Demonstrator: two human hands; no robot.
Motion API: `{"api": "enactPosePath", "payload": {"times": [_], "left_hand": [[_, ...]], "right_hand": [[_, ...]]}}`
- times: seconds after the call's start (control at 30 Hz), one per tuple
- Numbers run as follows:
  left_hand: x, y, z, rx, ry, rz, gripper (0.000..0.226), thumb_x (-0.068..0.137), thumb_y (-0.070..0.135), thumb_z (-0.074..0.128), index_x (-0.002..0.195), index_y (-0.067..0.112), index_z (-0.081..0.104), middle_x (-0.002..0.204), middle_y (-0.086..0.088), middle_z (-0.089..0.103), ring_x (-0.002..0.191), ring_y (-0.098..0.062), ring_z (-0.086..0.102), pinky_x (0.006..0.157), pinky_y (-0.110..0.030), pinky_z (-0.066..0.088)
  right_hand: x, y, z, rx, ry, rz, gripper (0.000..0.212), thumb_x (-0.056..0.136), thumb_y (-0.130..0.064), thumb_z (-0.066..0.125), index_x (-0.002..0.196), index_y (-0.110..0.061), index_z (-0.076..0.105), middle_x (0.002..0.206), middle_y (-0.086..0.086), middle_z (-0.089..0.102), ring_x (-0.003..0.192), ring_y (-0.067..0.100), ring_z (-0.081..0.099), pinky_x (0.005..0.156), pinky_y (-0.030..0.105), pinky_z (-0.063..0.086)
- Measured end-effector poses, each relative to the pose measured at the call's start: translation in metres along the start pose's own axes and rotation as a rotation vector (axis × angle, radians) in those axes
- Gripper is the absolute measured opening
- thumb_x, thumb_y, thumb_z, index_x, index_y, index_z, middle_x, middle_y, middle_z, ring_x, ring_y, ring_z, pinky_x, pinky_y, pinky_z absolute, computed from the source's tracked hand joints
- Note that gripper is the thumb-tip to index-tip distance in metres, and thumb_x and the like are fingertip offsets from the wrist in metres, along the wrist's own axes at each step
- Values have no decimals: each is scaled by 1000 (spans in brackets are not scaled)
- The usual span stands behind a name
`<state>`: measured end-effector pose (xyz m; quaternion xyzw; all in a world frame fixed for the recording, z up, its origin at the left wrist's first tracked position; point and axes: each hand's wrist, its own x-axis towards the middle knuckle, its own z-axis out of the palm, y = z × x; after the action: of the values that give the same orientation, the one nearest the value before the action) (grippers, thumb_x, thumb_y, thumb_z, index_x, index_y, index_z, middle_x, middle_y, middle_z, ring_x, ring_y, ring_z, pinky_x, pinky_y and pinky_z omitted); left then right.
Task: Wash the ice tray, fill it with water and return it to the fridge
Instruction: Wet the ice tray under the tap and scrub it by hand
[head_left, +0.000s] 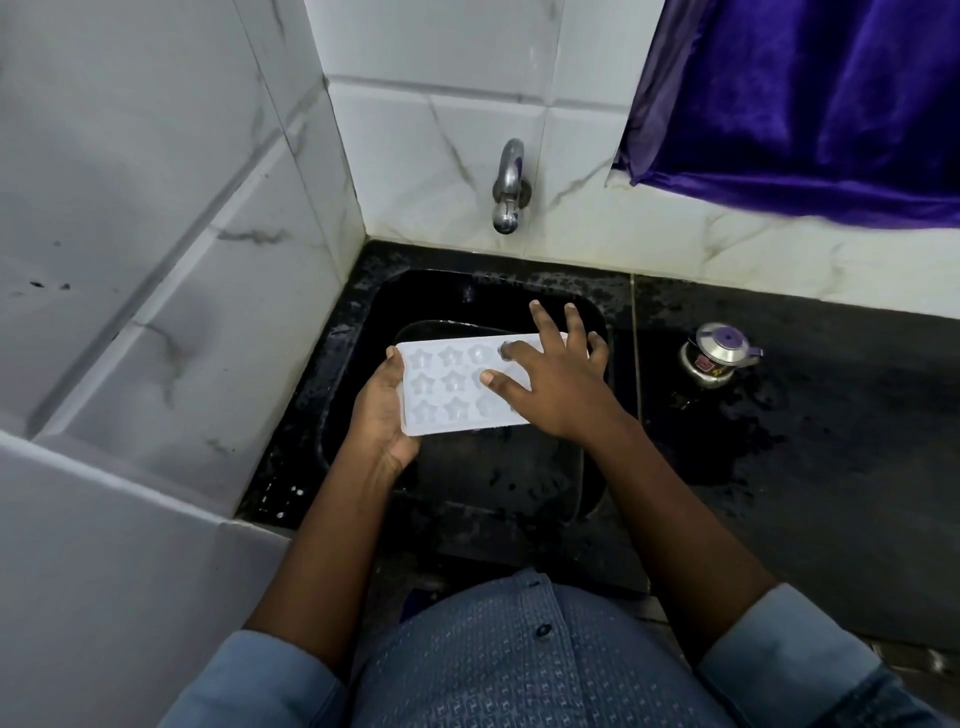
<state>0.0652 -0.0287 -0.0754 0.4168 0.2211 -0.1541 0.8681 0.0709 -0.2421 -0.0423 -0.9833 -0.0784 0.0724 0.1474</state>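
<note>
- Right hand (556, 384): fingers (540, 317) straight and spread wide, laid flat over the right end of the ice tray (447, 384). Thumb tip and forefinger tip sit in or on the star cavities. Looks like rubbing or pressing, not a grip.
- Left hand (382, 410): grips the tray's left short edge, thumb on top along the rim. The other fingers are under the tray, out of view.
- Tray: white, translucent, star-shaped cavities in three rows. Held roughly level at centre of frame, above the sink (493, 467), not resting in it.
- Cannot tell whether the cavities hold any water.
- Handling, my judgement: light, thin plastic or silicone, likely flexes if held by one end only. Slippery when wet.
- Best hold: both short ends, thumbs on the rim. Once filled, keep it flat or it spills.
- Sink: black, wet, with a dark dish-like thing under the tray. Hard to make out.
- Tap (509, 187): on the tiled wall, upper centre of frame, above the tray's far edge. No stream visible.
- Counter (831, 415): black, wet patches, right of frame.
- Small steel pot (719, 353) with a purple lid knob: on the counter, well apart from the tray.
- Purple curtain (805, 104): upper right.
- Stage, my guess: washing, fill not yet done.
</note>
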Motion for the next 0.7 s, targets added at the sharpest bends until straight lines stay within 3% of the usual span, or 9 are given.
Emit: {"api": "enactPosePath", "payload": {"times": [0.23, 0.7], "left_hand": [[3, -4, 1, 11, -21, -5, 66, 106, 58, 46, 137, 2, 62, 131, -25, 70, 114, -41, 73, 82, -52, 64], [-1, -5, 12, 1, 13, -33, 60, 110, 54, 37, 128, 5, 67, 117, -20, 77, 97, -35, 79, 69, -45, 65]], "right_hand": [[-1, 1, 1, 0, 0, 3, 67, 96, -82, 29, 138, -39, 58, 176, -1, -5, 158, 32, -22, 123, 62, -4], [-4, 7, -4, 26, -15, 19, 66, 98, -79, 28, 142, -39, 56, 176, -1, -6, 158, 30, -22, 123, 60, -6]]}}
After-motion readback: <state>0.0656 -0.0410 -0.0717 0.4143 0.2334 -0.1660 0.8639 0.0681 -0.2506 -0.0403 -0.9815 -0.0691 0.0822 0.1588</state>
